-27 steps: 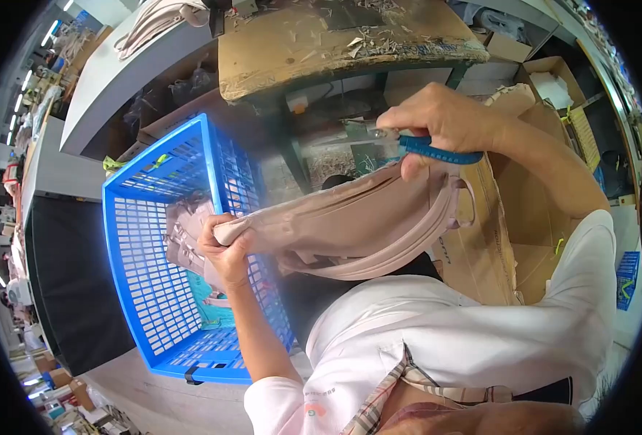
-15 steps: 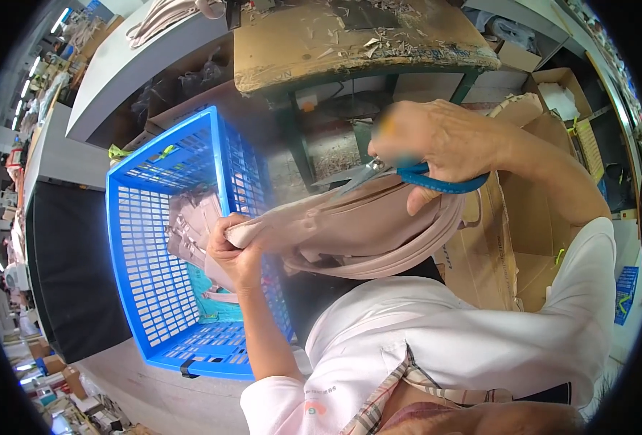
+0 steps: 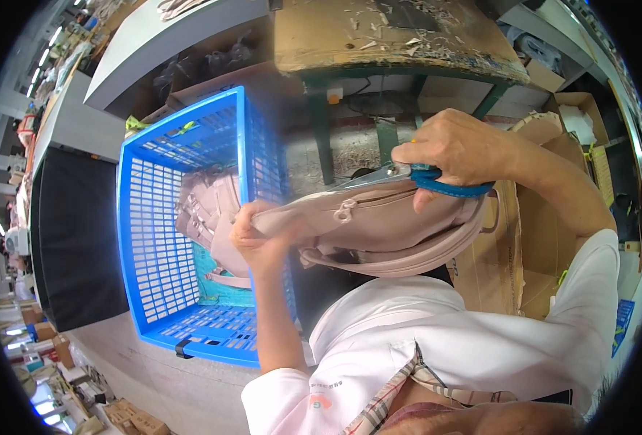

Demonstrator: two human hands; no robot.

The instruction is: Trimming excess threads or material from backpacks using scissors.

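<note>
A pale pink bag (image 3: 390, 226) with a zipper lies across my lap. My left hand (image 3: 257, 235) grips its left end, fingers wrapped round the edge. Held in my right hand (image 3: 455, 148) is a pair of scissors (image 3: 451, 187) with blue handles. Their blades point left along the bag's upper edge and look nearly closed; whether they touch the fabric I cannot tell. A light zipper pull (image 3: 345, 211) shows on the bag's side.
On the left stands a blue plastic basket (image 3: 243, 145) with pink bags (image 3: 208, 210) inside. Ahead is a worn table (image 3: 321, 54) strewn with scraps. A cardboard box (image 3: 546, 239) is at my right, and a black panel (image 3: 78, 239) beyond the basket.
The scissor blades have gone from spread to nearly closed. My view has shifted, so the basket and table sit further right. Both hands keep their hold.
</note>
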